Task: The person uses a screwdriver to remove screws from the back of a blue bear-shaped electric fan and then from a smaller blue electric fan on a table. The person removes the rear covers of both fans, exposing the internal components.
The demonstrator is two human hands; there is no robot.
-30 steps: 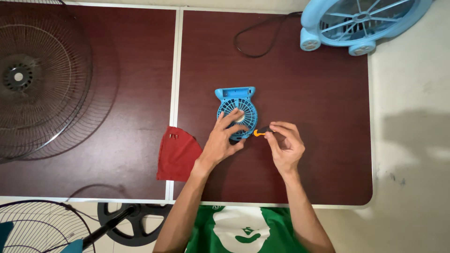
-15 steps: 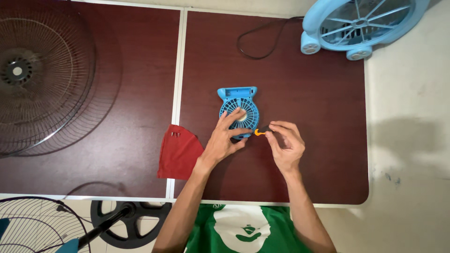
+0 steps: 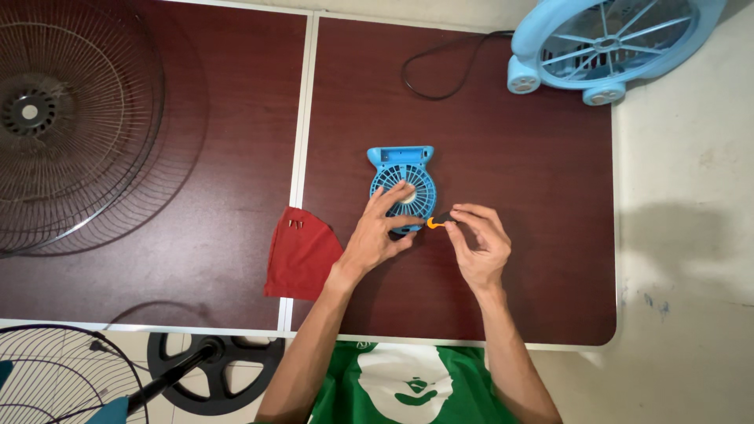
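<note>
Wire mesh of a large fan guard (image 3: 75, 118) covers the table's left end, with a red cloth (image 3: 301, 253) lying nearer the middle of the dark brown table (image 3: 534, 157). The left hand (image 3: 377, 234) rests spread-fingered on a small blue fan (image 3: 402, 182), pinning it flat. Just beside it, the right hand (image 3: 479, 243) pinches an orange-handled screwdriver (image 3: 437, 222) against the fan's lower edge. A bigger light-blue fan (image 3: 613, 43) sits at the far right corner.

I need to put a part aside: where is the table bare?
Bare: right of the right hand to the table edge; between black cable and small blue fan. Crowded: left hand, red cloth, wire fan guard.
</note>
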